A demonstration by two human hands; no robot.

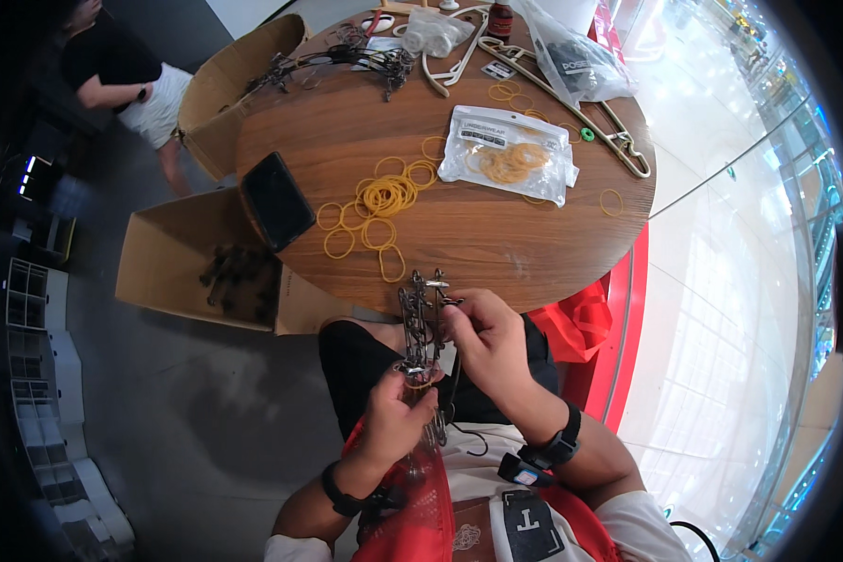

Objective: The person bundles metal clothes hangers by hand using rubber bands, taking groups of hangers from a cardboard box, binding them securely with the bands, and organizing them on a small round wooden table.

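A bundle of metal clip hangers (pixel 416 327) is held over my lap, just off the near edge of the round wooden table (pixel 464 246). Around its lower part my left hand (pixel 400 414) is closed, beside a rubber band that seems looped there. The fingers of my right hand (pixel 488 337) pinch a clip at the bundle's upper right side. A dark hanger hook (pixel 479 444) sticks out below. On the table lie a loose pile of yellow rubber bands (pixel 386 197) and a clear zip bag with more bands (pixel 509 151).
A black phone (pixel 278 201) lies at the table's left edge. More metal hangers (pixel 344 63), pale plastic hangers (pixel 562 98) and a plastic bag (pixel 579 67) are at the far side. An open cardboard box (pixel 197 267) with dark items stands left; a person (pixel 123 77) is beyond.
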